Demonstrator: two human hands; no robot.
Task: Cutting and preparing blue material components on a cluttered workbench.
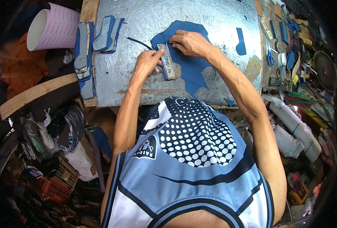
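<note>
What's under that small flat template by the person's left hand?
Blue sheet material shows along the right side of the template, lying on a grey metal tabletop. What sits directly beneath the template is covered.

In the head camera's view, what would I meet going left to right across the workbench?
Long stack of blue and grey cut pieces, shorter fanned stack of blue-grey pieces, left hand, rectangular grey-tan plate, right hand, small blue triangular scrap, narrow blue cut piece, irregular tan scrap, blue-handled scissors.
</note>
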